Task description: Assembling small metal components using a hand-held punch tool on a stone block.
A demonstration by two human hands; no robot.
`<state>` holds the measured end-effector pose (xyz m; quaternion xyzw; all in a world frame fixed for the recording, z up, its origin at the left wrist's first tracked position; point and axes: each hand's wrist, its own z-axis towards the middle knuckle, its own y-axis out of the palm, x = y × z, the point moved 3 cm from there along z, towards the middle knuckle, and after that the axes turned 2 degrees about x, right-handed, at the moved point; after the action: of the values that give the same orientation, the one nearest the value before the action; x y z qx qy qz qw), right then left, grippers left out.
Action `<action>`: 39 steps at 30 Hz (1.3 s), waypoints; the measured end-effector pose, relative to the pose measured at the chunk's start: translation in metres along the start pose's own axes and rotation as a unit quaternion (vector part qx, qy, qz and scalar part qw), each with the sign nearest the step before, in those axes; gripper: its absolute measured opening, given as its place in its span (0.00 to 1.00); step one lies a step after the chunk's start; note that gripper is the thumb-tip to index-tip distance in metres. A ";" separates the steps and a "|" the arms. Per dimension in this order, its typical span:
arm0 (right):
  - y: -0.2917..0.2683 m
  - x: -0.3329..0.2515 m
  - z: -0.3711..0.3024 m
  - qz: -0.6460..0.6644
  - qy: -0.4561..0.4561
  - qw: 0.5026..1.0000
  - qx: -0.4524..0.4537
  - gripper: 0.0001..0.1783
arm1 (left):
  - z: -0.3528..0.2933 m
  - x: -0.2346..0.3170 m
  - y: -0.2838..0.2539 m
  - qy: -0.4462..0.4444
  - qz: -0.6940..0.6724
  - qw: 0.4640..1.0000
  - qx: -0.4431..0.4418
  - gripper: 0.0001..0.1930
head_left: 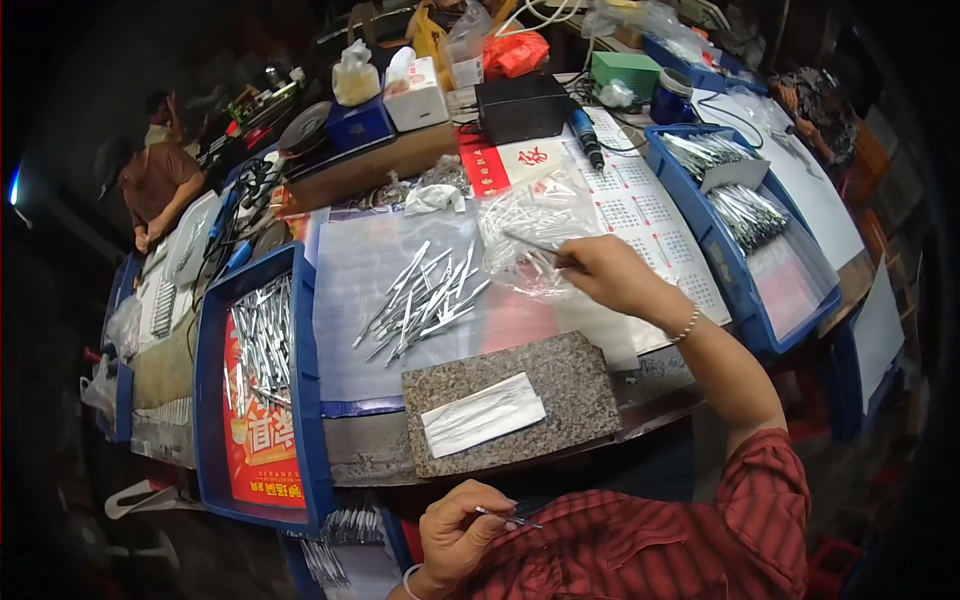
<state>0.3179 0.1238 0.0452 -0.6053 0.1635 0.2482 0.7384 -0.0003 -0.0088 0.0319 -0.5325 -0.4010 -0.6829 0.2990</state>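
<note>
My right hand (pixel 622 278) is closed on a slim dark tool, apparently tweezers (pixel 535 245). The tool's tip reaches over a clear plastic bag (pixel 535 215) of small whitish pieces. Low in front of my body, my left hand (pixel 460 530) pinches a thin metal rod (pixel 508 517). Between the hands lies a speckled stone slab (pixel 585 385) with a folded white cloth or paper (pixel 483 413) on it. Left of the bag, a loose heap of slender silvery rods (pixel 425 300) rests on a clear plastic sheet (pixel 345 290).
Blue trays of metal rods stand at the left (pixel 207 400) and right (pixel 665 165). Behind the bag are a black box (pixel 522 108), a blue handheld tool (pixel 586 138) and a tissue box (pixel 413 92). Another person (pixel 160 185) sits at far left; a second (pixel 815 110) is at far right.
</note>
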 end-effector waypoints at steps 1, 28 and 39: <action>0.006 -0.003 0.004 -0.027 -0.010 1.000 -0.001 0.07 | 0.001 0.002 0.004 -0.003 0.007 1.000 0.015 0.10; -0.031 -0.115 -0.127 0.164 -0.127 0.968 -0.143 0.14 | 0.043 -0.001 0.038 0.089 0.242 0.964 -0.071 0.11; -0.005 -0.103 -0.133 0.408 0.015 0.909 -0.076 0.16 | 0.035 -0.005 0.041 0.002 0.181 0.980 -0.084 0.04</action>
<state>0.2440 -0.0244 0.0767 -0.5435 0.3879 0.5309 0.5218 0.0522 0.0011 0.0400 -0.6179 -0.2386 -0.6498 0.3729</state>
